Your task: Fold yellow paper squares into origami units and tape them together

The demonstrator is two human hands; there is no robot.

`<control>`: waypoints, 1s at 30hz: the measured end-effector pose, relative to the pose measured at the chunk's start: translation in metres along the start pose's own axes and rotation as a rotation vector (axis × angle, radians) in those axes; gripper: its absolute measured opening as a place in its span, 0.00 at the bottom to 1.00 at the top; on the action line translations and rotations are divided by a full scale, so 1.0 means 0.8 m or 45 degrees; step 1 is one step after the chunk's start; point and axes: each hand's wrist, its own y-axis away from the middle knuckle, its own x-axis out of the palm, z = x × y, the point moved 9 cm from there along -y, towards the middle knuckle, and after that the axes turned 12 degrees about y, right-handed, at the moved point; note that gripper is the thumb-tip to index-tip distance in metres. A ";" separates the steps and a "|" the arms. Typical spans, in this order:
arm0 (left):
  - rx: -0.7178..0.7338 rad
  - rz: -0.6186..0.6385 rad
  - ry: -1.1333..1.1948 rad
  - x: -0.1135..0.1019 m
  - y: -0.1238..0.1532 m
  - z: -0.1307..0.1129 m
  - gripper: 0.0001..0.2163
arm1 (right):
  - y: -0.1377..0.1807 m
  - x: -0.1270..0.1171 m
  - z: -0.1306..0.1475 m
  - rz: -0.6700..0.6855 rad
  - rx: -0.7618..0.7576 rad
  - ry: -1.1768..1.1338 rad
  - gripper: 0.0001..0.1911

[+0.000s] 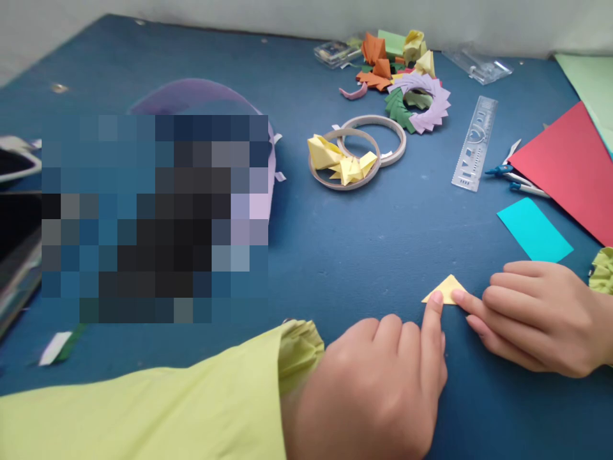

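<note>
A small folded yellow paper triangle (449,289) lies flat on the blue table, its point facing away from me. My left hand (378,383) comes in from below, its index fingertip pressing the paper's left part while the other fingers curl under. From the right, my right hand (541,319) holds the triangle's right corner down with its index fingertip. That hand's thumb is tucked below the index finger and its other fingers are bent. Just beyond my right hand lies a turquoise paper rectangle (535,230).
Two tape rolls (372,121) overlap mid-table, with folded yellow pieces (352,167) in the nearer one. Behind are a lilac-and-green paper ring (433,102) and orange pieces (376,48). A clear ruler (475,144), a compass (500,170) and red paper (569,172) lie right. Pixelation hides the left.
</note>
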 end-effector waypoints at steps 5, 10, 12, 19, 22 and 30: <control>0.013 0.015 -0.014 0.002 0.002 0.000 0.11 | -0.006 -0.003 0.002 0.011 -0.036 0.034 0.15; 0.019 0.017 -0.021 0.003 0.003 -0.002 0.12 | -0.006 -0.004 0.003 0.014 -0.049 -0.011 0.08; 0.015 0.001 -0.015 0.002 0.002 0.000 0.13 | -0.003 -0.010 0.002 -0.046 -0.039 -0.034 0.04; -0.103 -0.160 0.042 -0.011 -0.011 0.030 0.09 | 0.000 -0.019 0.000 -0.172 -0.008 -0.005 0.11; -0.086 -0.133 0.092 -0.008 -0.016 0.035 0.10 | -0.002 -0.019 -0.004 -0.188 0.028 0.003 0.09; -0.141 -0.183 0.267 -0.006 -0.016 0.041 0.07 | -0.004 -0.004 -0.028 -0.085 0.301 -0.031 0.09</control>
